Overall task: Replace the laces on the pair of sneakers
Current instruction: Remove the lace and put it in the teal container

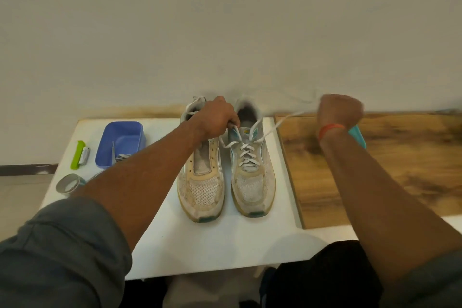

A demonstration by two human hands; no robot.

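Two worn white sneakers stand side by side on the white table (pixel 212 245), toes toward me. The left sneaker (pixel 201 182) has bare eyelets and no lace. The right sneaker (pixel 252 177) carries a white lace (pixel 246 155) crossed through its lower eyelets. My left hand (pixel 217 117) grips the lace end at the top of the right sneaker's tongue. My right hand (pixel 340 112), blurred, holds the other lace end, which runs taut up and to the right from the shoe.
A blue plastic tub (pixel 122 142) with something inside sits at the left, beside a green-handled brush (pixel 80 155) and a tape roll (pixel 68 184). A wooden board (pixel 387 170) lies to the right, with a teal object (pixel 358 135) behind my right wrist. A wall stands close behind.
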